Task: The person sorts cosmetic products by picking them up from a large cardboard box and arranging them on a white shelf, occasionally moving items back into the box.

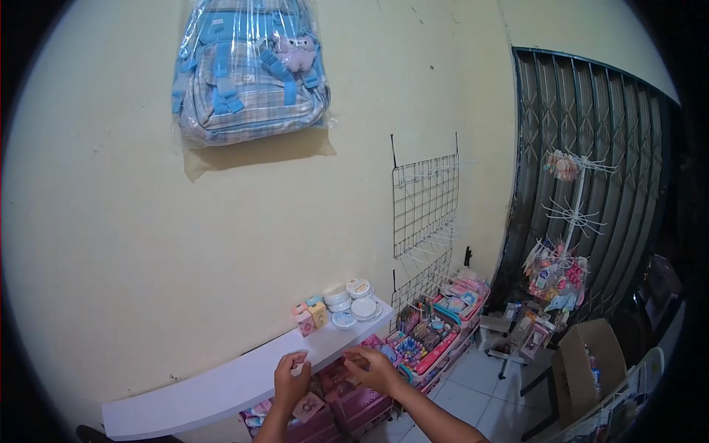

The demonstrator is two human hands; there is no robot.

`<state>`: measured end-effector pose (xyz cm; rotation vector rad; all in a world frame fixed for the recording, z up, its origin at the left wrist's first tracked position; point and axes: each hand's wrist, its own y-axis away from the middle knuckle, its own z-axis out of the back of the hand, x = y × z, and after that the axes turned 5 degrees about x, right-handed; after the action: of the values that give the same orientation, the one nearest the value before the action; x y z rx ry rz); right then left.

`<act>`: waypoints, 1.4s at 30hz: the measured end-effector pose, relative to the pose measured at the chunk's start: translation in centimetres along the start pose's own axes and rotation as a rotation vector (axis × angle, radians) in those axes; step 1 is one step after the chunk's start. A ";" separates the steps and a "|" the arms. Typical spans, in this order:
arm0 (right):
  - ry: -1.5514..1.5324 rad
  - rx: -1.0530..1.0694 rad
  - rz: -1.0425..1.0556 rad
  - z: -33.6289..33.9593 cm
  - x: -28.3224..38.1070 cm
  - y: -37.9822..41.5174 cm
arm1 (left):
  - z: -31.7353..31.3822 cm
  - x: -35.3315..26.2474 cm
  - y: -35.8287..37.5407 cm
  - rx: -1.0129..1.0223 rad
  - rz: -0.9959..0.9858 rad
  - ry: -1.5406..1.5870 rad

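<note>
Both hands are raised at the front edge of a white shelf point(214, 380). My left hand point(292, 378) has its fingers curled toward the thumb, and whether something small is between them is too unclear to tell. To its right, my right hand point(373, 369) is bent inward with fingers curled; its fingertips are too small to make out. A gap separates the two hands. Behind them on the shelf stand small pink and yellow boxes point(310, 316) and stacked round white containers point(353, 303).
A wrapped blue plaid backpack point(255, 81) hangs on the wall. Wire grids point(426, 203) hang above bins of small goods point(428, 336). At right are a display rack point(574, 214), a folding metal gate point(613, 148) and an open cardboard box point(583, 369). Pink drawers point(362, 406) stand below the shelf.
</note>
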<state>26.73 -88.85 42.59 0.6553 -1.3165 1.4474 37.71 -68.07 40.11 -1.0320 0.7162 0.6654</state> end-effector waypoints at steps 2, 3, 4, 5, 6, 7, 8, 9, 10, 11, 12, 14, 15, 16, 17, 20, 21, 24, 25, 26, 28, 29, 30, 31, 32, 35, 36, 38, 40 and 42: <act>0.054 0.030 -0.043 0.5 0.7 -2.1 | 0.0 -0.1 -2.2 0.003 -0.119 -0.079; 0.153 0.031 -0.016 0.8 1.2 -3.3 | 0.0 0.0 -3.2 -0.005 -0.115 -0.072; 0.251 0.034 0.012 0.8 1.4 -4.5 | -0.1 0.2 -4.5 -0.004 -0.174 -0.113; 0.257 0.044 0.011 0.7 1.0 -5.8 | -0.3 0.6 -5.7 -0.005 -0.234 -0.155; 0.302 0.052 0.060 0.6 0.1 -7.4 | -0.4 1.0 -6.9 -0.014 -0.227 -0.151; 0.346 0.059 0.108 0.5 -0.4 -8.7 | -0.6 1.4 -8.1 -0.045 -0.307 -0.186; 0.368 0.063 0.135 0.3 -0.6 -9.9 | -0.8 2.0 -8.9 -0.076 -0.388 -0.222; 0.372 0.070 0.137 0.2 -1.0 -11.1 | -1.1 2.8 -9.6 -0.084 -0.385 -0.220; 0.430 0.052 0.213 0.0 -1.4 -12.4 | -1.2 3.4 -10.2 -0.098 -0.369 -0.281; 0.487 0.033 0.288 -0.3 -1.7 -13.3 | -1.4 4.1 -10.6 -0.110 -0.352 -0.341; 0.490 0.038 0.288 -0.6 -1.9 -14.1 | -1.5 4.6 -11.0 -0.114 -0.349 -0.339; 0.579 0.018 0.314 -1.1 -2.1 -15.5 | -1.6 5.4 -11.6 -0.093 -0.306 -0.349; 0.577 0.020 0.315 -1.3 -2.6 -16.1 | -1.4 5.5 -11.8 -0.094 -0.304 -0.351; 0.651 0.017 0.362 -1.4 -3.1 -16.6 | -1.3 5.5 -11.8 -0.078 -0.289 -0.342; 0.723 0.018 0.406 -1.6 -3.7 -16.9 | -1.3 5.4 -11.5 -0.060 -0.269 -0.333; 0.846 0.010 0.450 -1.8 -4.4 -17.0 | -0.9 4.3 -11.0 -0.025 -0.230 -0.346; 0.839 0.027 0.447 -1.7 -4.3 -17.0 | -0.8 4.3 -10.9 -0.028 -0.212 -0.349; 0.894 0.030 0.518 -1.3 -4.1 -17.1 | -0.6 4.0 -10.4 0.035 -0.233 -0.351; 0.884 0.052 0.510 -1.2 -4.2 -17.0 | -0.6 3.6 -10.2 0.030 -0.225 -0.318; 0.912 0.069 0.502 -0.9 -4.4 -17.1 | -0.6 3.3 -9.9 0.023 -0.218 -0.285; 0.918 0.086 0.510 -0.6 -4.7 -17.4 | -0.5 3.2 -9.4 0.003 -0.185 -0.262; 0.905 0.106 0.512 -0.5 -4.6 -17.4 | -0.4 3.0 -9.2 -0.015 -0.175 -0.237; 0.901 0.094 0.537 -0.4 -4.5 -17.4 | -0.1 2.7 -8.9 0.004 -0.154 -0.259; 0.896 0.081 0.563 -0.2 -4.2 -17.4 | 0.1 2.5 -8.7 -0.007 -0.139 -0.267; 0.874 0.064 0.619 -0.1 -3.9 -17.2 | 0.2 2.4 -8.7 0.009 -0.163 -0.299; 0.810 0.166 0.665 0.7 -4.5 -17.4 | 0.3 1.1 -7.9 0.018 -0.132 -0.336; 0.803 0.175 0.674 1.0 -4.5 -17.1 | 0.2 0.7 -7.6 0.017 -0.094 -0.335; 0.756 0.234 0.604 1.6 -4.4 -16.8 | 0.1 -0.4 -6.8 -0.001 -0.058 -0.321; 0.708 0.258 0.535 1.9 -3.3 -16.1 | -0.1 -0.7 -6.1 -0.024 -0.023 -0.307; 0.660 0.294 0.466 2.3 -2.2 -15.1 | -0.4 -0.4 -5.3 -0.079 -0.024 -0.207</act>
<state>40.79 -93.66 46.91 0.0121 -0.7588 2.0327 41.51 -70.40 43.05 -1.0246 0.5001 0.7721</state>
